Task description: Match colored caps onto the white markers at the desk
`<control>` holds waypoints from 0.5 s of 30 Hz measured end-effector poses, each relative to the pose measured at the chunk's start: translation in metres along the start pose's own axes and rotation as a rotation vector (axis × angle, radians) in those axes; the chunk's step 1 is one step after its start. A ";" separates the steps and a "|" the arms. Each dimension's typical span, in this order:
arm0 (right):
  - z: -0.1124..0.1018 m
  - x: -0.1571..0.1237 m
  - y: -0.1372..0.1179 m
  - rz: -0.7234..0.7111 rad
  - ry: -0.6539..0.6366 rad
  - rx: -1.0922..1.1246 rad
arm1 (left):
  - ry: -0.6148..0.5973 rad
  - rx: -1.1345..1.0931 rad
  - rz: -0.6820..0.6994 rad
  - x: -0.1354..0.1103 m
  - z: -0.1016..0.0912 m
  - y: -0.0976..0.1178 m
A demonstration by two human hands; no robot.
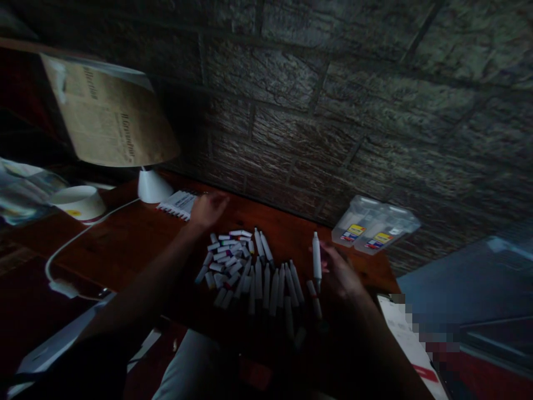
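My right hand point(339, 273) is closed narrowly around one white marker point(317, 256). The fingers hold it from its right side, and it stands nearly upright, with both its ends free above and below the grip. My left hand point(208, 210) is raised farther to the left, with its fingers bent; how wide they are, or whether they hold something, I cannot tell. Just to the left of this hand lies the flat row of white pens point(177, 203), and I cannot tell if the hand touches it. Between my two hands, and nearer to my body, is a heap of short white pieces point(229, 261), some with coloured ends. To the right of this heap, toward my right hand, many long white tubes point(273, 291) lie side by side. Beyond my right hand, a little to its right, stand the clear plastic boxes point(377, 226).
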State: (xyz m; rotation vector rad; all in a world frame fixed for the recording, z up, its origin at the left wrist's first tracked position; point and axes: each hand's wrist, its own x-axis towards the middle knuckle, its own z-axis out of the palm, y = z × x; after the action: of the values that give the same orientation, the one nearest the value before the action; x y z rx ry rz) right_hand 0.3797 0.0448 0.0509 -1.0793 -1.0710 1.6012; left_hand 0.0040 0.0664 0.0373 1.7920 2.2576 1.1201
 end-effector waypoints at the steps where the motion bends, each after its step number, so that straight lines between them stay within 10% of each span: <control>1: 0.003 -0.001 -0.002 -0.024 0.017 0.036 | -0.025 -0.134 0.077 -0.004 0.007 0.009; 10: 0.019 -0.009 0.005 -0.412 0.067 -0.083 | -0.808 -0.790 0.106 -0.035 0.021 0.059; 15: 0.024 -0.016 0.018 -0.736 -0.053 -0.415 | -0.958 -0.966 0.111 -0.045 0.018 0.073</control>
State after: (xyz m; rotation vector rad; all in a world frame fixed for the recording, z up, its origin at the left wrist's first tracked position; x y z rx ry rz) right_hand 0.3565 0.0215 0.0426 -0.7535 -1.6447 0.8399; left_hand 0.0873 0.0412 0.0472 1.4857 0.8509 0.8213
